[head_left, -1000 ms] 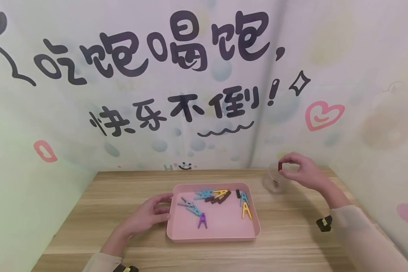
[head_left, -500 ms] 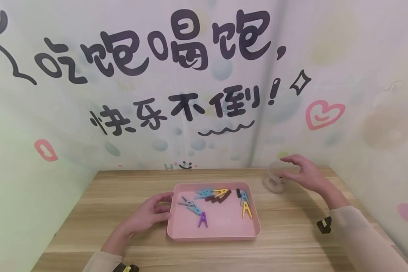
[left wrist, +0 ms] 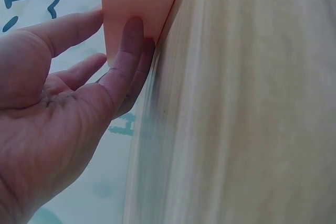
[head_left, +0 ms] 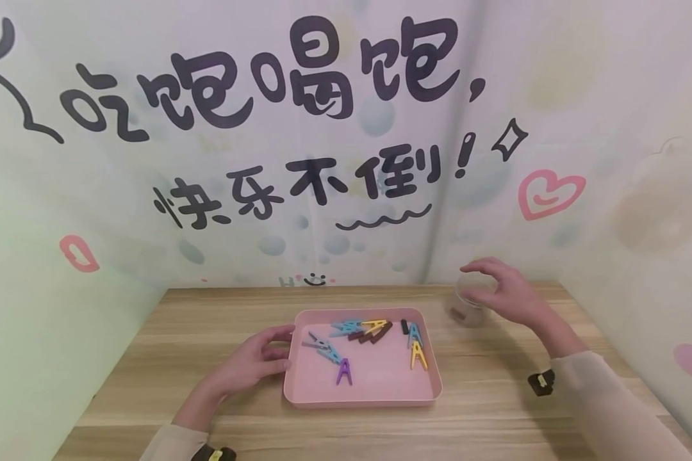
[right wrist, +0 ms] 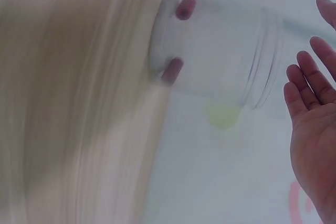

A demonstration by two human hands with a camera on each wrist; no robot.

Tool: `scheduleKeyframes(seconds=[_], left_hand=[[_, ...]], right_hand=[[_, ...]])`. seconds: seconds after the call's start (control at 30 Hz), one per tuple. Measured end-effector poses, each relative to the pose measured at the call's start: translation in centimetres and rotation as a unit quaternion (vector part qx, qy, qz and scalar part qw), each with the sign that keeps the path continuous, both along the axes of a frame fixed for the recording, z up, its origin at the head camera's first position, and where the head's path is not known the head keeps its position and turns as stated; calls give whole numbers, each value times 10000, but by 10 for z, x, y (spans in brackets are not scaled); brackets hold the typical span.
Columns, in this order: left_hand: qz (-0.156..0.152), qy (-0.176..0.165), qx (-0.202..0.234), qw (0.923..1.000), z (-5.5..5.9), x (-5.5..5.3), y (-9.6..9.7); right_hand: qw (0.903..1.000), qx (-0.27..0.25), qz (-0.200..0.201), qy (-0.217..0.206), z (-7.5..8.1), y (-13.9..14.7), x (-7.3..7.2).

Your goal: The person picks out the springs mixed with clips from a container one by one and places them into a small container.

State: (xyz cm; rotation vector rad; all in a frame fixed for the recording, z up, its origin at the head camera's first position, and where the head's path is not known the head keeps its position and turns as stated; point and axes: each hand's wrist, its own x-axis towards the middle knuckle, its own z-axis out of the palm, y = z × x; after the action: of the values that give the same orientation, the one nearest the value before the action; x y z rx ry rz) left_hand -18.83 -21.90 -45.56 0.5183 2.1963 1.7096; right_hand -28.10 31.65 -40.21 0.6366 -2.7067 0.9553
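jar (head_left: 474,315) stands upright on the table (head_left: 207,320), to the right of the pink tray (head_left: 363,404) and apart from it, with two dark red pieces (right wrist: 185,8) near its bottom. by the jar's mouth, the right hand (head_left: 513,298) keeps thumb and fingers apart and grips nothing, while the left hand (head_left: 254,365) rests spread fingertips against the tray's left wall. pegs (head_left: 344,366) and dark sticks (head_left: 382,333) lie scattered inside the tray.

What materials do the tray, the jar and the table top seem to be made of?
The tray looks like smooth, satin plastic, given its thin moulded rim. The jar seems glossy, see-through: clear plastic or glass. The table top shows streaked grain: perhaps matte wood or laminate.
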Motion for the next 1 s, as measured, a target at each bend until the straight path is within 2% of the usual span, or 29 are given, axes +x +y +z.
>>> scheduleKeyframes(seconds=[0.2, 0.43, 0.63, 0.87, 1.0], left_hand=[[-18, -19, -11, 10000, 1, 0, 0], [-24, -14, 14, 10000, 0, 0, -1], [-10, -34, 26, 10000, 0, 0, -1], [-29, -39, 28, 10000, 0, 1, 0], [-20, -22, -30, 10000, 0, 0, 0]], right_hand=[[9988, 128, 417, 199, 1, -23, 5], [9949, 345, 841, 434, -11, -54, 9], [9930, 291, 1137, 90, -24, -75, 13], [9873, 632, 1443, 219, -41, -86, 7], [9856, 831, 1471, 104, -48, -87, 4]])
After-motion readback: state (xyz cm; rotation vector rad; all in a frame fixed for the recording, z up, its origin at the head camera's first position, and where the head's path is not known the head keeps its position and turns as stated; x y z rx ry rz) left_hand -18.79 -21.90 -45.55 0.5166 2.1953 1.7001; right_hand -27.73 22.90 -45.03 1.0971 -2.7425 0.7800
